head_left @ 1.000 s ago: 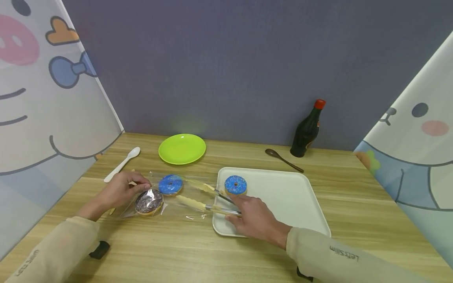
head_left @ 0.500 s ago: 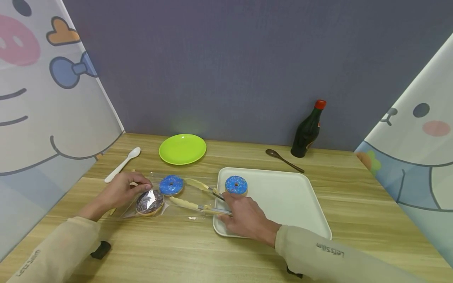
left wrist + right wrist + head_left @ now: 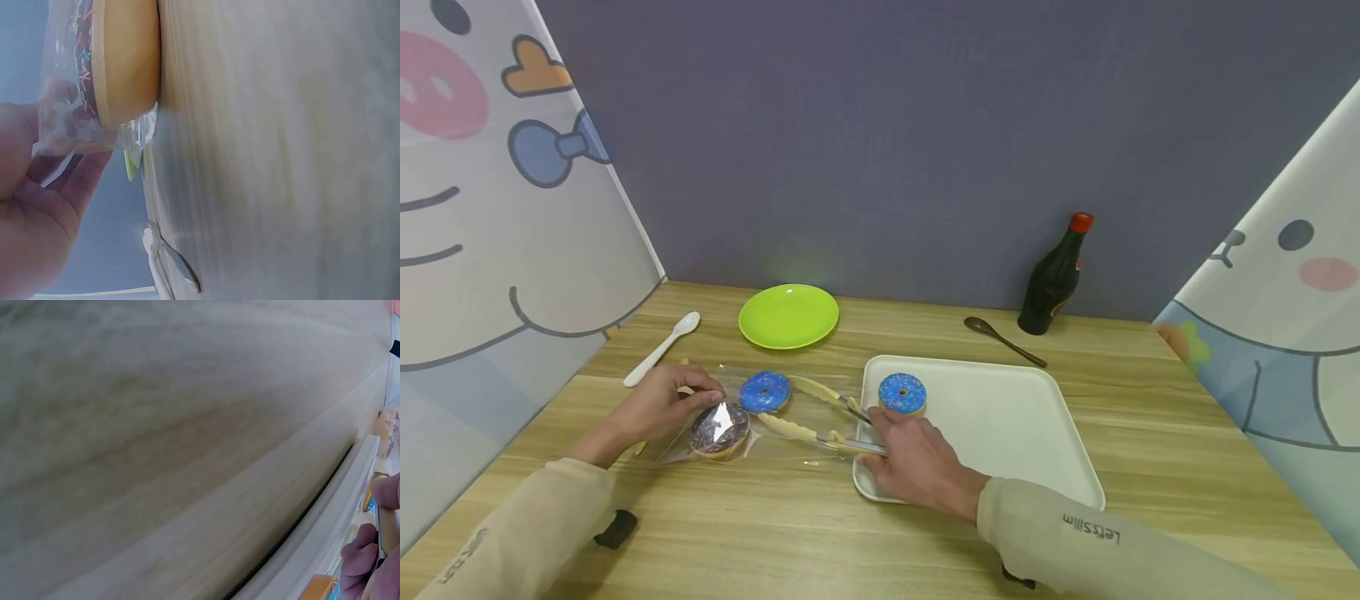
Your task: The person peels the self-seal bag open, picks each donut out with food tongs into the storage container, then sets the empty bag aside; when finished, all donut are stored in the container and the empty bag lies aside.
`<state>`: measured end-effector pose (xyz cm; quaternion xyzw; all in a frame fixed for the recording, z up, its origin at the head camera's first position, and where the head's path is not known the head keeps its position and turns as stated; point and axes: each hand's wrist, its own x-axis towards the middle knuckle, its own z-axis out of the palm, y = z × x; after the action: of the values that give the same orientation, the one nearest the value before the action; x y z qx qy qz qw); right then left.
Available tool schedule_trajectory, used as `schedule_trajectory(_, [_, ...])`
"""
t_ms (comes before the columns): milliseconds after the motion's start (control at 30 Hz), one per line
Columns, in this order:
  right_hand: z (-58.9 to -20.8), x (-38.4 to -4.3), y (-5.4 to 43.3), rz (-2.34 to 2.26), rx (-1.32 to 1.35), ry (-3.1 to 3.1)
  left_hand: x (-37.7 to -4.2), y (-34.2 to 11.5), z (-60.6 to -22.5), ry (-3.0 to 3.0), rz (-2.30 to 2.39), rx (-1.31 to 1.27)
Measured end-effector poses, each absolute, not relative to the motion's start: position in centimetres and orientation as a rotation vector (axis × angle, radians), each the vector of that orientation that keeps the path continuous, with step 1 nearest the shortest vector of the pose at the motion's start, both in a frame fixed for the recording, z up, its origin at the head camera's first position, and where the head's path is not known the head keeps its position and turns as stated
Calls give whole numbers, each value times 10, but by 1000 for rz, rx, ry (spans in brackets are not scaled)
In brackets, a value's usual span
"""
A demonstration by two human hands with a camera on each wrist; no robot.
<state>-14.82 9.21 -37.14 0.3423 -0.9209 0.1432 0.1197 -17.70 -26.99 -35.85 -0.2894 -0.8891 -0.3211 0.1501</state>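
Note:
My left hand (image 3: 662, 402) pinches a clear plastic bag (image 3: 808, 417) near its left end. Inside the bag lie a chocolate donut (image 3: 720, 429) with sprinkles and a blue donut (image 3: 765, 392). The left wrist view has the chocolate donut (image 3: 128, 62) close beside the fingers, film over it. My right hand (image 3: 917, 458) grips a pair of tongs (image 3: 838, 439) with pale yellow tips. Their arms are spread and point left, tips in the bag near the blue donut. Another blue donut (image 3: 902, 392) sits on the white tray (image 3: 1000, 417), just behind my right hand.
A green plate (image 3: 788, 317) stands at the back left, with a white spoon (image 3: 661, 350) left of it. Behind the tray lie a dark brown spoon (image 3: 1003, 340) and a dark bottle (image 3: 1051, 279) with a red cap. Walls enclose the table.
My right hand has shifted left with the tongs, whose tips now reach further into the bag beside the blue donut. My left hand stays in place on the bag.

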Motion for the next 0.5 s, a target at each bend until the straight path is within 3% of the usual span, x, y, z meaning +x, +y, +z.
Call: schedule_trajectory(500, [-372,-148,99,454,989,-2708,-177,-269,-358,-2578,-902,-785])
